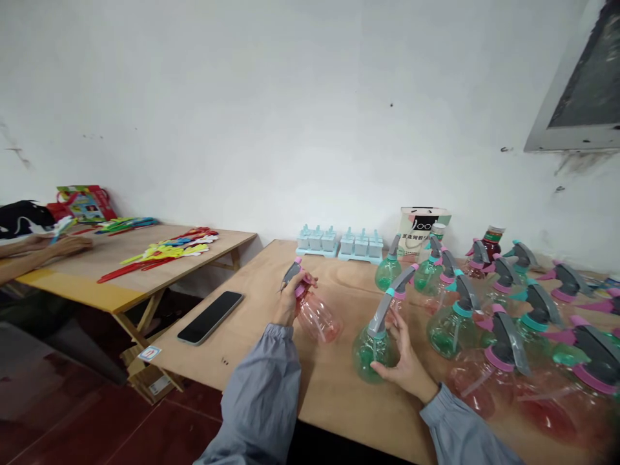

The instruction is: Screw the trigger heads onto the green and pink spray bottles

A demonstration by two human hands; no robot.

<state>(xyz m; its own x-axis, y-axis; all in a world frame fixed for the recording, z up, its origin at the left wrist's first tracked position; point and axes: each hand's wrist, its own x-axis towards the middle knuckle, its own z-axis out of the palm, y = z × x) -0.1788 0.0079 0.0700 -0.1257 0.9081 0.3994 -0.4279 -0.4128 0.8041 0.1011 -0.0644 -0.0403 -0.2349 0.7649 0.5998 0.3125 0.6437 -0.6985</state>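
Observation:
My left hand (292,296) is wrapped round the neck of a pink spray bottle (320,318), which is tilted with its grey trigger head towards the upper left. Thumb and fingers of my right hand (404,358) curve round the side of a green spray bottle (371,352) with a grey and teal head, standing upright on the table. Behind it, a pink-collared spray bottle (403,284) is partly covered by the green one and my fingers. To the right of my right hand stand several more green and pink spray bottles (453,328).
A black phone (210,317) lies at the table's left side. Two pale blue ice-pop moulds (316,241) and a paper bag (423,226) stand near the wall. On the left table (106,274) are colourful flat pieces (167,250) and another person's hands (65,247).

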